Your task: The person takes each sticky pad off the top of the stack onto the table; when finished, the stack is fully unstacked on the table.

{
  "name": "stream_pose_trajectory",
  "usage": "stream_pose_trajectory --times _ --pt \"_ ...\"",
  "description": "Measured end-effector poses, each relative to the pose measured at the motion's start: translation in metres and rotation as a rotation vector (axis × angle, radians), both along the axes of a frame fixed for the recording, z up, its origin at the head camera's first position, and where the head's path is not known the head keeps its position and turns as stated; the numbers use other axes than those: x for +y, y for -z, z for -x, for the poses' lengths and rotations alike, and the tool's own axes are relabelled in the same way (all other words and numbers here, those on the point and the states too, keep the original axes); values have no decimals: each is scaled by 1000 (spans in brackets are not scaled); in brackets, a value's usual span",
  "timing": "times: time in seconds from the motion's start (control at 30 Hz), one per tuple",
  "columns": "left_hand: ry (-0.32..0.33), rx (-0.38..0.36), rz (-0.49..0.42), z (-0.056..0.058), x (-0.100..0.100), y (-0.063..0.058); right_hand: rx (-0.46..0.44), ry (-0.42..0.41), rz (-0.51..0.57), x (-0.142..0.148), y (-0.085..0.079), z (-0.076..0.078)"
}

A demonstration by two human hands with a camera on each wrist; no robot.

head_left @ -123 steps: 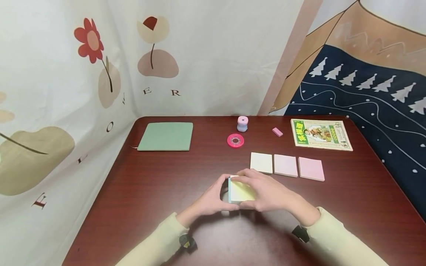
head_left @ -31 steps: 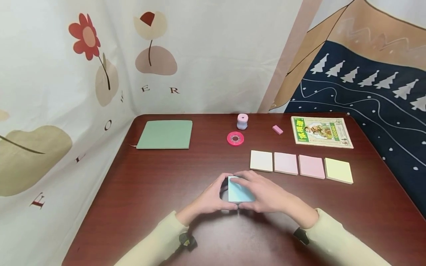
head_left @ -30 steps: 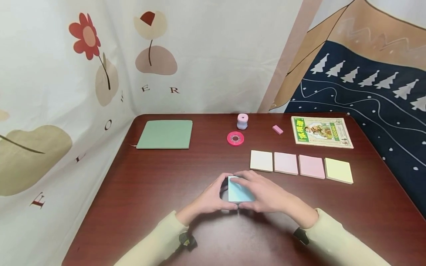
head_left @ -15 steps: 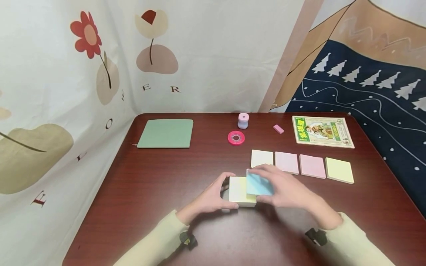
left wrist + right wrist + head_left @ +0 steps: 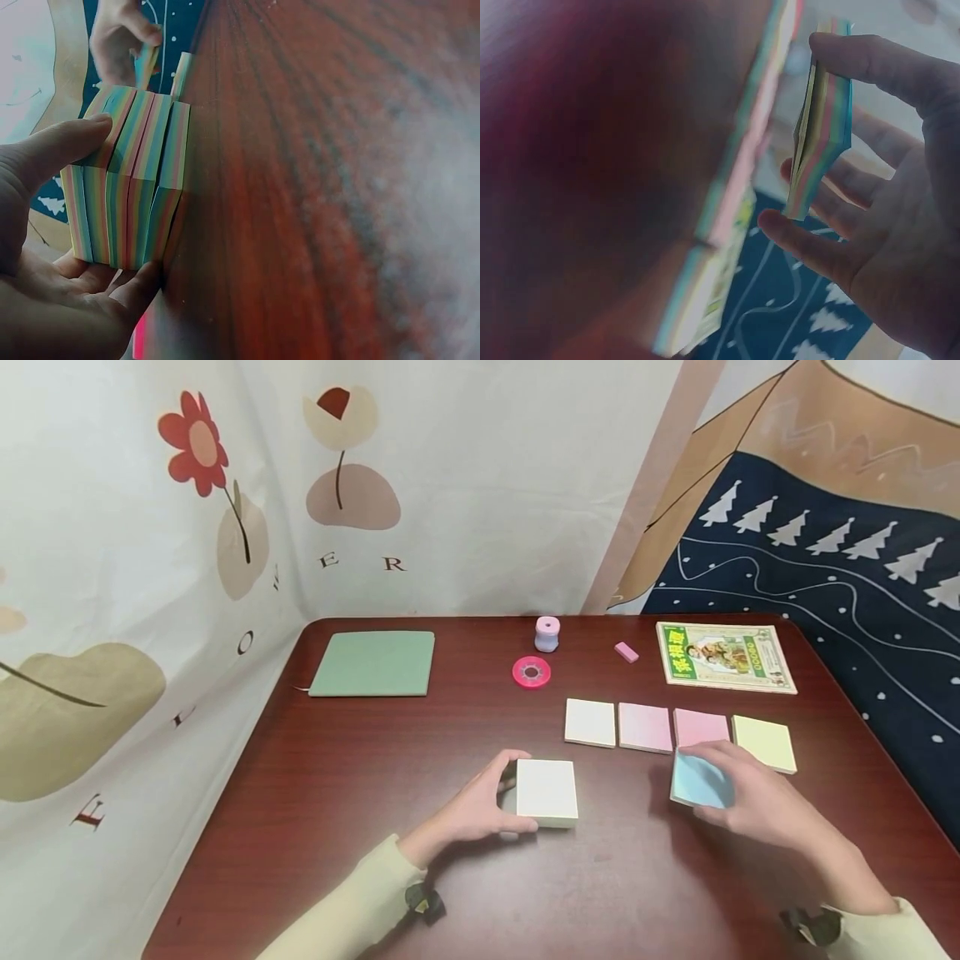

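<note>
My left hand (image 5: 478,802) holds a thick stack of sticky note pads (image 5: 547,789) by its left side, thumb at the near edge and fingers at the far edge. From the left wrist view, the stack shows several pads with rainbow-striped sides (image 5: 131,180). On the right, my right hand (image 5: 768,797) pinches a single blue-topped sticky note pad (image 5: 702,779) between thumb and fingers, raised over the table. That pad's layered edge (image 5: 826,135) shows in the right wrist view. Just beyond it lies a row of pads: white (image 5: 589,723), light pink (image 5: 645,727), pink (image 5: 701,727) and yellow (image 5: 764,743).
At the back left lies a green notebook (image 5: 372,663). A pink-and-lilac spool-shaped item (image 5: 547,633), a pink ring-shaped roll (image 5: 531,672), a small pink eraser-like block (image 5: 626,652) and an illustrated booklet (image 5: 724,657) lie along the back of the table (image 5: 360,760).
The yellow pad has joined the row's right end. My right hand has lifted the blue-topped pad off the stack and carried it right, exposing a pale pad. The left hand has stayed put.
</note>
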State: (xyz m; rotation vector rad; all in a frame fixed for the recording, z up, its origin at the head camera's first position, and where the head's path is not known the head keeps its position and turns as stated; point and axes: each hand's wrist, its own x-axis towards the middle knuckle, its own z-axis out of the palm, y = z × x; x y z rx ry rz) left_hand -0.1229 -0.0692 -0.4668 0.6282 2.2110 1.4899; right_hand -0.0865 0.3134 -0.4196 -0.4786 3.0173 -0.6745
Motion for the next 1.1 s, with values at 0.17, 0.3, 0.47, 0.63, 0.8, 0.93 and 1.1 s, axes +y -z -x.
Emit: stream_pose_trajectory --times 0.17,0.3,0.47,0.63,0.8,0.93,1.1 --pt "1 4 -2 0 0 2 -35 -16 -21 14 12 -4" --pt "2 6 -3 1 0 3 -40 -45 -29 18 19 -5" --pt "1 11 3 0 0 2 -49 -65 -42 19 22 -3" --pt "0 12 9 0 0 1 -55 -72 -41 20 23 -2" --pt "-3 8 3 -1 0 1 -51 -78 -53 21 22 -2" --pt "-3 5 2 0 0 1 -37 -76 -88 19 18 -3" --pt "2 9 -2 0 0 2 -23 -52 -111 9 0 -5"
